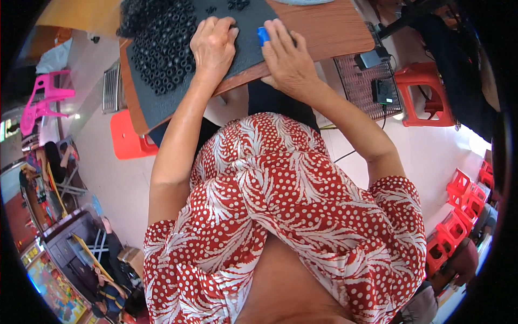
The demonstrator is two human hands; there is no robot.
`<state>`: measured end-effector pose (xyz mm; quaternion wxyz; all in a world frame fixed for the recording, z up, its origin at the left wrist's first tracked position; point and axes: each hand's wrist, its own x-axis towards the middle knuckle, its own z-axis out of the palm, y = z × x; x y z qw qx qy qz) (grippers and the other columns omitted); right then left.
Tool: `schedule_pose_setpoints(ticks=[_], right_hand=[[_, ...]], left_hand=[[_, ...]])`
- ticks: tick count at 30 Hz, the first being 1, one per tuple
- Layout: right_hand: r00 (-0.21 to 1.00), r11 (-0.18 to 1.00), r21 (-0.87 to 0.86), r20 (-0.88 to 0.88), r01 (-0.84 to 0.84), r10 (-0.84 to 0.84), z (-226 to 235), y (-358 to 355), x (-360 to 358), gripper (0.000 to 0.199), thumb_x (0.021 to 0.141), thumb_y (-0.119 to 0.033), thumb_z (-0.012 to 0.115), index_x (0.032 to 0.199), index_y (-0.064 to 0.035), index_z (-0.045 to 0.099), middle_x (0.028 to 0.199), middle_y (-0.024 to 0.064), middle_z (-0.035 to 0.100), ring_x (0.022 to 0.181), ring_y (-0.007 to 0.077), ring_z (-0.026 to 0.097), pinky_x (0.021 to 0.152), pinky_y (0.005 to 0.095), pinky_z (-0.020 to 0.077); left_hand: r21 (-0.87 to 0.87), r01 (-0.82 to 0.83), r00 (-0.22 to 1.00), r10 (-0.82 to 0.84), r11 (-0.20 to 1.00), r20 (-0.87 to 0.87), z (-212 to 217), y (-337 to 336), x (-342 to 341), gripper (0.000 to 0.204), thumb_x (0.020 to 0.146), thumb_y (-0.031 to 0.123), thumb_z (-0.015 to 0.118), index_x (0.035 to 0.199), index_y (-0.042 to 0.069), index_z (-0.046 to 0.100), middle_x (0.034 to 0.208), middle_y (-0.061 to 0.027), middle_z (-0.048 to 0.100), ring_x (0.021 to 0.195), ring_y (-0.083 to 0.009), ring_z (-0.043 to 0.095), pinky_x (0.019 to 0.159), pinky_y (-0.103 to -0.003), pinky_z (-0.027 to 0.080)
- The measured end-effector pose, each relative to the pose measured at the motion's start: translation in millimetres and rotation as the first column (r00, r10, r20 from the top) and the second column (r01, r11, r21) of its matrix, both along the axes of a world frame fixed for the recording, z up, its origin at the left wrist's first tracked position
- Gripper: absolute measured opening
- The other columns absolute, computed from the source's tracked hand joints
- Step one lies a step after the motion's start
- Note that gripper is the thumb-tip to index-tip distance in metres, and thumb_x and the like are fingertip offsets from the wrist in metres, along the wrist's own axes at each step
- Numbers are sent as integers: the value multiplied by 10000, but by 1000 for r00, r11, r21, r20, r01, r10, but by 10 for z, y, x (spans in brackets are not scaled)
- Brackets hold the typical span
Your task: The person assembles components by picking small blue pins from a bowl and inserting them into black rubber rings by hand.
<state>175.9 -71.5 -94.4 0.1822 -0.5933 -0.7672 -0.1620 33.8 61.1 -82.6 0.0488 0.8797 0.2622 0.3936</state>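
My left hand [215, 46] rests on a dark grey mat [248, 54], right beside a heap of small black ring-shaped parts [164, 59]. Its fingers are curled in and the thumb lies close to them; anything between them is hidden. At the mat's right side, over the front edge of the brown wooden table [334, 35], my right hand [290, 62] is closed on a small blue object [263, 36]. Only one end of that object shows past the fingers, so its kind cannot be told. A few small black pieces [237, 4] lie at the mat's far side.
Red plastic stools stand left [127, 135] and right [426, 94] of the table, with more stacked stools [458, 216] farther right. Beside the table, a woven rack [364, 86] carries black adapters and cables. A pink stool [46, 100] and other seated people are at left.
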Motion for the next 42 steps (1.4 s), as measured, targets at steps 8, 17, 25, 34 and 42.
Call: schedule_pose_setpoints(ticks=[8, 17, 25, 34, 42], right_hand=[[986, 982, 96, -55, 164, -159, 14, -138, -51, 343, 764, -121, 501, 1050, 68, 522, 1350, 288, 349, 1275, 397, 330, 939, 527, 256], [928, 974, -215, -342, 72, -144, 412, -386, -144, 635, 678, -173, 661, 1189, 104, 404, 1398, 301, 244, 1314, 403, 261, 997, 569, 186], [815, 991, 47, -575, 124, -75, 977, -452, 322, 216, 698, -55, 676, 887, 25, 609, 1090, 133, 602, 973, 306, 543, 808, 378, 402], [941, 973, 230, -331, 5, 74, 1136, 472, 855, 42, 669, -17, 609, 700, -31, 585, 750, 85, 558, 746, 296, 490, 649, 369, 391], [988, 991, 2, -74, -133, 132, 949, 907, 894, 72, 644, -92, 652, 657, -48, 598, 716, 69, 527, 753, 251, 491, 668, 356, 396]], left_hand=[[7, -4, 997, 3, 1000, 72, 63, -20, 70, 134, 718, 56, 657, 848, 51, 629, 751, -83, 582, 728, -259, 581, 648, -342, 459], [-63, 39, 995, -33, 997, 97, 342, -203, 38, 170, 740, 6, 616, 901, 6, 563, 781, -128, 557, 715, -308, 549, 624, -384, 443], [-96, 80, 992, -70, 992, 107, 545, -390, -45, 183, 762, 18, 629, 924, -28, 556, 742, -138, 550, 642, -300, 540, 568, -360, 438], [-114, 114, 987, -100, 987, 125, 605, -466, -76, 206, 760, 32, 647, 934, -36, 561, 699, -126, 534, 591, -280, 517, 534, -341, 424], [-120, 114, 984, -95, 986, 153, 613, -490, -97, 199, 750, 24, 654, 916, -42, 568, 694, -124, 543, 582, -274, 523, 525, -336, 427]])
